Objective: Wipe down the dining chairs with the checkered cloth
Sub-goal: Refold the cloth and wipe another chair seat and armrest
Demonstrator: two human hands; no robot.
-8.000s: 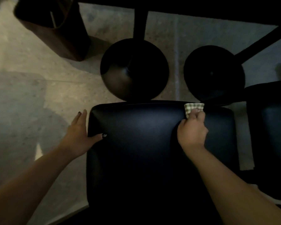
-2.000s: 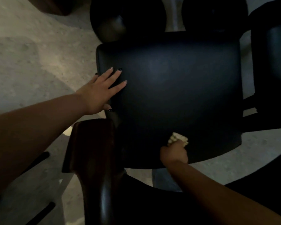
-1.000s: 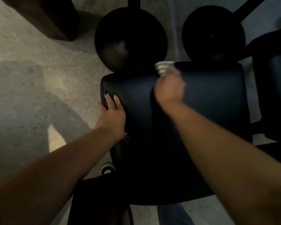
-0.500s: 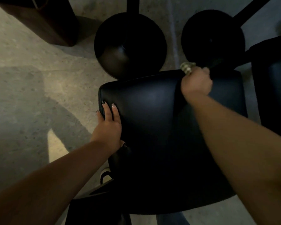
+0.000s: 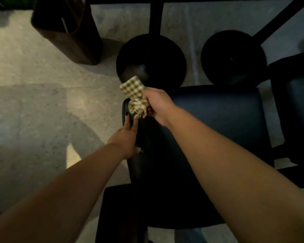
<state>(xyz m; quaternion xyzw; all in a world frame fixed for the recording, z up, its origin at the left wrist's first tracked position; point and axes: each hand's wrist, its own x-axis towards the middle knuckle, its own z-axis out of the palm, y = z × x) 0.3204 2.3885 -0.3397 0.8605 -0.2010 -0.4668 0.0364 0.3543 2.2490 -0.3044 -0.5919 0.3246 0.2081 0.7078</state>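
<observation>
1. Over the black chair seat's [image 5: 209,123] far left corner, my right hand [image 5: 158,106] grips the bunched checkered cloth [image 5: 135,97].
2. Flat-fingered, my left hand [image 5: 128,135] rests on the seat's left edge.

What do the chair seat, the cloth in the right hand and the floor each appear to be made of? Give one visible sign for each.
Chair seat: probably leather or vinyl, smooth with a soft sheen where light catches it.
Checkered cloth: woven fabric, matte; it crumples and folds in the right hand.
Floor: seemingly stone or terrazzo-like tile, speckled, with faint joint lines.
</observation>
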